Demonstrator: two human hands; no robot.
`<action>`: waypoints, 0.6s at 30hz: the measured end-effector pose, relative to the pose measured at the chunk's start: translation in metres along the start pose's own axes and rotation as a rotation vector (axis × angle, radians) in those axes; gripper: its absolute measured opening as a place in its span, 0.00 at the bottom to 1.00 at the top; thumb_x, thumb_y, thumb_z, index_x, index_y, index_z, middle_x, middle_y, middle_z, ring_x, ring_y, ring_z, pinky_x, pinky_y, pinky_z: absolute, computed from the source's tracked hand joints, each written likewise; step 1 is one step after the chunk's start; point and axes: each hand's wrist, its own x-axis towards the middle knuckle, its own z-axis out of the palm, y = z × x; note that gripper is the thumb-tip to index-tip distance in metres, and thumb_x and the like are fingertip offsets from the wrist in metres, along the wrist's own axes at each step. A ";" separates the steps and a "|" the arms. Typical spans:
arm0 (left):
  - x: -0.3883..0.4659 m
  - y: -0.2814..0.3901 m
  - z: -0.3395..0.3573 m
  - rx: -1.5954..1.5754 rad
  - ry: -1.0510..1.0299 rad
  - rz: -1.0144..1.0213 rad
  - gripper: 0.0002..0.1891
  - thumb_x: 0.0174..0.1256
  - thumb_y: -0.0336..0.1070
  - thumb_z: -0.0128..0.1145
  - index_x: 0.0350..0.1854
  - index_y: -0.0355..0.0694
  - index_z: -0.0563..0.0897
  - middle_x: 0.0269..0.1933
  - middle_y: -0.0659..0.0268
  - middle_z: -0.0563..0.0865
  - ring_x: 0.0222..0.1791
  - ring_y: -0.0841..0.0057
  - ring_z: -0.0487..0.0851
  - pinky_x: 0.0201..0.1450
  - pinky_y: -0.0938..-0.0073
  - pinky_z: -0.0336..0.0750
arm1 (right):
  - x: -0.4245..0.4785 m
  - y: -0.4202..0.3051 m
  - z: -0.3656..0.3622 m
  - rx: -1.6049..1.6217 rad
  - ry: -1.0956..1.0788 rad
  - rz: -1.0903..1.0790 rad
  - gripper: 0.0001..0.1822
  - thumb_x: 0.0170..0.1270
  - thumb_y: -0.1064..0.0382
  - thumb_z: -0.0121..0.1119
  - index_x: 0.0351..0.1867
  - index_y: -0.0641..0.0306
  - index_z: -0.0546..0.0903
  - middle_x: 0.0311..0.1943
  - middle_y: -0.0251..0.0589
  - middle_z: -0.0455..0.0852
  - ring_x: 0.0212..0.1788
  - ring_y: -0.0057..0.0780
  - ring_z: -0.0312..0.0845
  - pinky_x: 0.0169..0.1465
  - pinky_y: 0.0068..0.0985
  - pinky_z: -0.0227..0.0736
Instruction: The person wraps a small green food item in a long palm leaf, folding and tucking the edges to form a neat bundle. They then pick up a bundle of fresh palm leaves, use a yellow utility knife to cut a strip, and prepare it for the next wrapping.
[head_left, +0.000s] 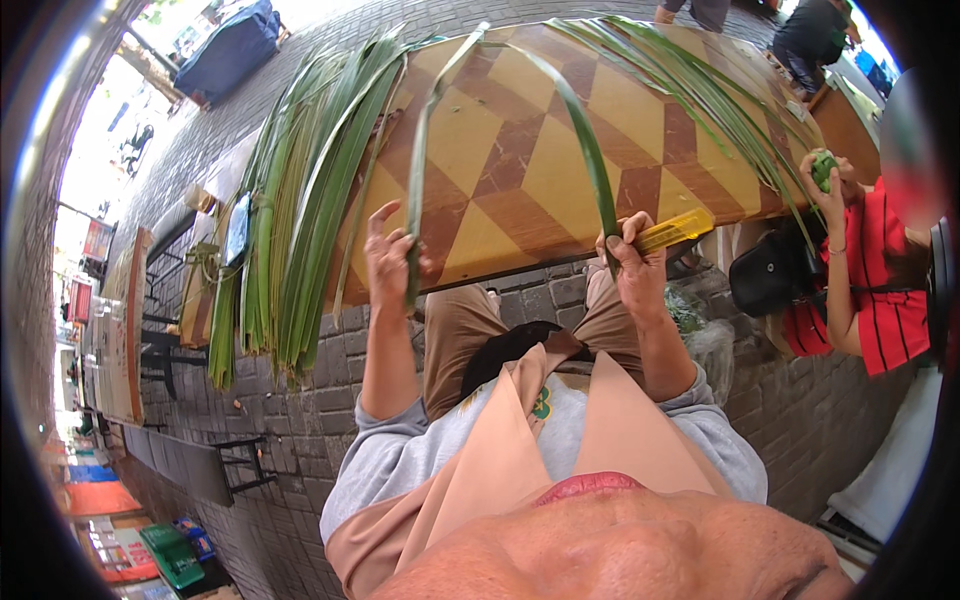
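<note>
A long green palm leaf strip arches over the table, bent near its top, with its two ends coming down to my hands. My left hand has one end between thumb and fingers, its index finger raised. In my right hand are the other end, pinched under the thumb, and a yellow snap-off utility knife pointing to the right. Whether its blade is out cannot be made out. To the left of my left hand, a thick pile of palm leaves hangs over the table's near edge.
More loose leaf strips lie across the right of the patterned table. A blue phone-like object rests by the leaf pile. At right, a person in red holds a green woven piece. A black bag sits beside them.
</note>
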 end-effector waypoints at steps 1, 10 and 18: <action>0.000 0.003 -0.005 0.055 0.046 0.023 0.25 0.59 0.19 0.41 0.61 0.39 0.66 0.25 0.63 0.77 0.15 0.81 0.74 0.16 0.80 0.73 | 0.002 -0.002 -0.003 0.004 0.010 -0.079 0.12 0.63 0.78 0.53 0.33 0.54 0.66 0.33 0.37 0.77 0.34 0.21 0.75 0.35 0.18 0.70; 0.012 0.014 -0.074 -0.061 0.454 0.257 0.19 0.68 0.22 0.39 0.60 0.39 0.71 0.24 0.65 0.77 0.14 0.84 0.72 0.16 0.81 0.72 | 0.007 -0.070 -0.003 -0.124 0.138 -0.576 0.12 0.65 0.78 0.50 0.34 0.56 0.63 0.32 0.41 0.76 0.30 0.23 0.69 0.34 0.18 0.67; 0.023 0.022 -0.026 0.191 0.137 0.158 0.18 0.67 0.20 0.42 0.57 0.36 0.75 0.21 0.71 0.74 0.12 0.86 0.71 0.13 0.83 0.70 | 0.025 -0.098 0.005 -0.195 0.032 -0.193 0.12 0.62 0.76 0.53 0.32 0.54 0.65 0.28 0.37 0.76 0.27 0.20 0.71 0.27 0.16 0.65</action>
